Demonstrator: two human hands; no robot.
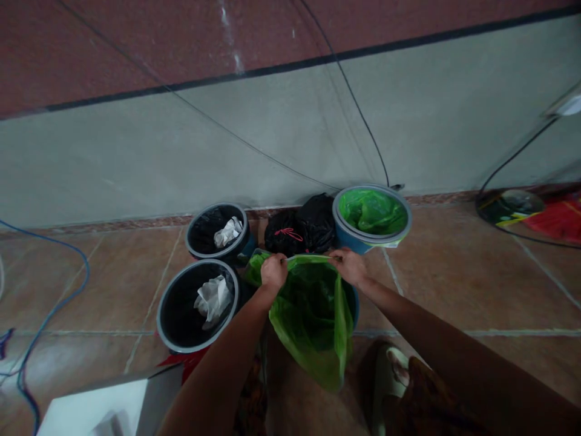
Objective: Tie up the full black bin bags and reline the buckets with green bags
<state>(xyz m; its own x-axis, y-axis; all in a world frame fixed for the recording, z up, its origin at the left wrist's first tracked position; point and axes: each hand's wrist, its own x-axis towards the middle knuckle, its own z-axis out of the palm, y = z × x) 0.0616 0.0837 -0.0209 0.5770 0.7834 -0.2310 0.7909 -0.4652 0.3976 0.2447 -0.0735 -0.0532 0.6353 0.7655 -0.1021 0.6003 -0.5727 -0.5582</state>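
Observation:
A green bin liner (313,303) is spread wide over a blue bin (356,306), most of which it hides. My left hand (274,271) is closed on the liner's far edge at the left. On the right, my right hand (348,265) pinches the same edge, so the rim of the liner is stretched between my two fists. The near side of the liner hangs loose toward my feet. Just beyond my hands lie tied black rubbish bags (318,221), one with a red tie.
Two bins with black liners and white crumpled paper, the nearer bin (163,315) and the farther bin (193,233), stand left. A green-lined bin (406,209) stands by the wall. A blue cable (68,300) crosses the floor left; a white box (97,406) is at lower left.

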